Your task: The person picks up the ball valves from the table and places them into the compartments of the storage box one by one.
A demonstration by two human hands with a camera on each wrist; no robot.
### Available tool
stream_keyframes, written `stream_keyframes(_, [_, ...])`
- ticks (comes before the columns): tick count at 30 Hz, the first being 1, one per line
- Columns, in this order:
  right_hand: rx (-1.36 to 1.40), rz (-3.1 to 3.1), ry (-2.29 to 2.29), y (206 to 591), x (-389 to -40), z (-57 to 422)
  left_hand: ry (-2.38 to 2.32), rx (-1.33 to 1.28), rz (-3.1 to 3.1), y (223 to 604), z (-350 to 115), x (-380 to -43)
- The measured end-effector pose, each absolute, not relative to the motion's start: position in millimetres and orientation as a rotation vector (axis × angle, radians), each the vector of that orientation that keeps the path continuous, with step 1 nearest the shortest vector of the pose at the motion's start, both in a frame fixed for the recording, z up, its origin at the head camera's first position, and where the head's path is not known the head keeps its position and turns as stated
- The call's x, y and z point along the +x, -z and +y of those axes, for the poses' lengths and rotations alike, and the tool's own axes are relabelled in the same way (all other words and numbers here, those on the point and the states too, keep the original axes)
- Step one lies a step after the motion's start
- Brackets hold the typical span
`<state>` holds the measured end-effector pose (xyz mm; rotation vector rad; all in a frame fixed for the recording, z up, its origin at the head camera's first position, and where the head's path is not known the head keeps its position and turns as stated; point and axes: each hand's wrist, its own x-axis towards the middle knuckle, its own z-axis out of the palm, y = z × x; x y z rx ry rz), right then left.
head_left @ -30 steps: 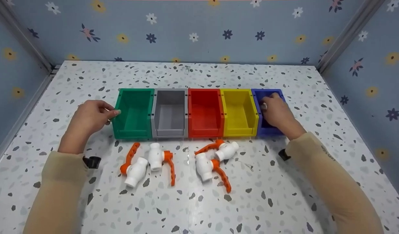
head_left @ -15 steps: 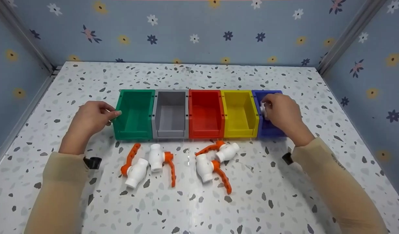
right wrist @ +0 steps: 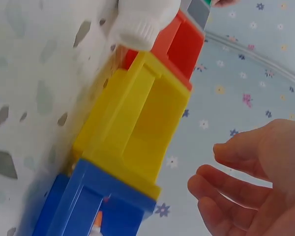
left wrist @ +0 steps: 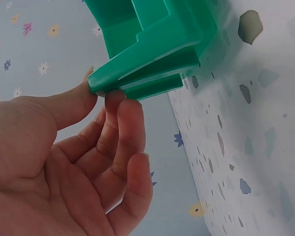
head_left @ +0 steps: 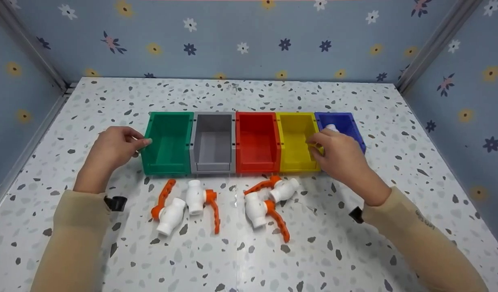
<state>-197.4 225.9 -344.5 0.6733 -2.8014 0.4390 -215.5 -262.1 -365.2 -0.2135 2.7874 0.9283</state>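
My left hand [head_left: 116, 145] pinches the left rim of the green bin [head_left: 167, 167] between thumb and fingers; the left wrist view shows the same green wall [left wrist: 152, 46] at the thumb tip. My right hand [head_left: 343, 157] hovers over the border of the yellow bin [head_left: 299, 166] and the blue bin [head_left: 359, 134], fingers loosely bent, holding nothing. A white ball valve [head_left: 332, 127] lies in the blue bin, mostly hidden behind that hand in the head view. In the right wrist view, a bit of its orange handle [right wrist: 98, 218] shows inside.
Between green and yellow, the grey bin [head_left: 213, 166] and the red bin [head_left: 257, 166] complete the joined row. Several white ball valves with orange handles, such as this valve [head_left: 170, 217] and another valve [head_left: 255, 211], lie before the bins. Flowered panels [head_left: 216, 36] enclose the speckled table [head_left: 216, 263].
My right hand has let go of the ball valve in the blue bin and moved left and toward me, over the yellow bin's edge. My left hand stays on the green bin.
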Motion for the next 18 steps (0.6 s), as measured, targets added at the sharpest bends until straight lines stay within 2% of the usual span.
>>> stream_keyframes(13, [1.308,-2.766,-0.436,362,-177,204,-0.919,-0.214,2.767,363,-262,-216])
stream_keyframes(18, [1.428,-2.877,-0.400,366,-176,197,-0.916,-0.212,2.773,363,-262,-216])
